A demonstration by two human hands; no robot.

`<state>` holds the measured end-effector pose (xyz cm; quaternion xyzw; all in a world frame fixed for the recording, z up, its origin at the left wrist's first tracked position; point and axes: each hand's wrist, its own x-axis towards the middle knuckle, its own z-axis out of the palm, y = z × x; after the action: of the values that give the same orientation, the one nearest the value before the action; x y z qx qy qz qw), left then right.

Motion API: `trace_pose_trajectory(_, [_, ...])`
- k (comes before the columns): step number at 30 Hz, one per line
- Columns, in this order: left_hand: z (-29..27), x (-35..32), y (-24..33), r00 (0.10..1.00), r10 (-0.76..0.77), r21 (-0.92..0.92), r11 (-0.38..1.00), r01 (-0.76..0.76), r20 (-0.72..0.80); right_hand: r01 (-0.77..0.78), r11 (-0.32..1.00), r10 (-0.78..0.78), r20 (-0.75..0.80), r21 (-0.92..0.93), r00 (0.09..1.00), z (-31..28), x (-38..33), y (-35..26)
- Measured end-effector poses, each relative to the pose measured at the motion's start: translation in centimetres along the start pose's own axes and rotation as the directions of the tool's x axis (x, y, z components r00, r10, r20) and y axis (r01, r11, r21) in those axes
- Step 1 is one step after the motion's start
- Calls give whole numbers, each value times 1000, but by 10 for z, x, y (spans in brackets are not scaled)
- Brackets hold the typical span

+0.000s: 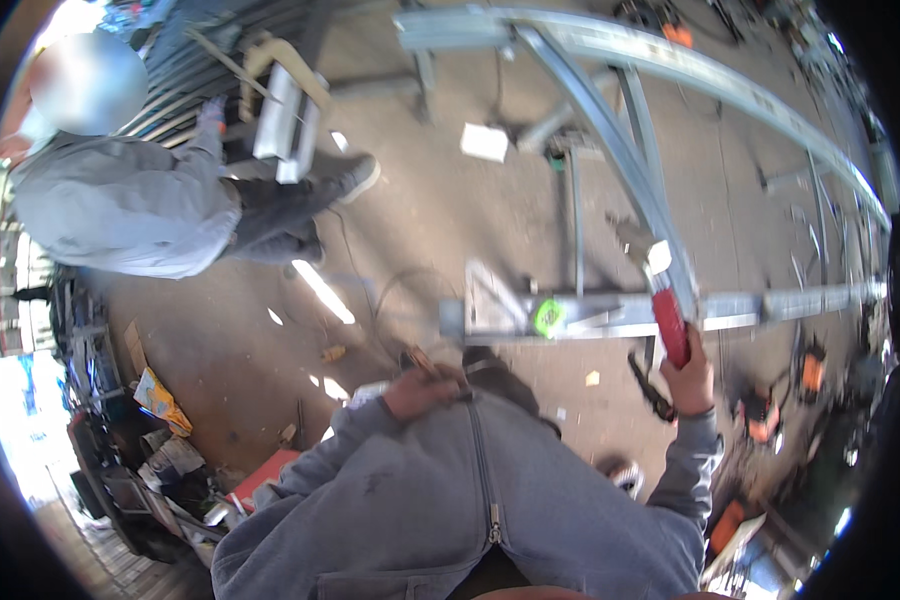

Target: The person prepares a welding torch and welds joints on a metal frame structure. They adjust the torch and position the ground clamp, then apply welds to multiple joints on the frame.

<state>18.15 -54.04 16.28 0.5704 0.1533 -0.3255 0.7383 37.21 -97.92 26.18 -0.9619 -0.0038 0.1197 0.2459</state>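
My right hand (690, 385) is wrapped round the red grip of a hammer (672, 325). Its head is blurred and lies over a diagonal metal beam (610, 140) of a steel frame. Close to my jacket front, my left hand (425, 392) is curled, with a thin brownish-orange thing (425, 362) at its fingers, too blurred to name. Between the hands and a little farther off, a bright green tape measure (548, 317) rests on the frame's near rail (610, 313).
At the far left a person in a grey jacket (130, 205) stands near stacked metal lengths (185, 70). A long galvanised rail (670, 55) spans the far side. Cables, a white sheet (484, 142) and orange-black tools (760, 412) are on the floor. Clutter (165, 455) lies at the left.
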Motion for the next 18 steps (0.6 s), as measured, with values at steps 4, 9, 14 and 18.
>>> trace_pose_trajectory(4, [-11,-29,-20,994,99,-236,966,-104,-35,-87,983,102,-90,162,991,5,-82,-17])
trace_pose_trajectory(9, [-55,-51,-45,969,217,-268,947,-179,119,-153,969,195,-220,193,956,46,-178,-76])
trace_pose_trajectory(14, [-91,-88,-76,981,192,-388,908,-160,43,100,979,-53,-252,177,966,94,-234,-144])
trace_pose_trajectory(18, [-111,-109,-85,978,199,-511,849,-139,66,346,909,-292,-240,230,926,136,-265,-190])
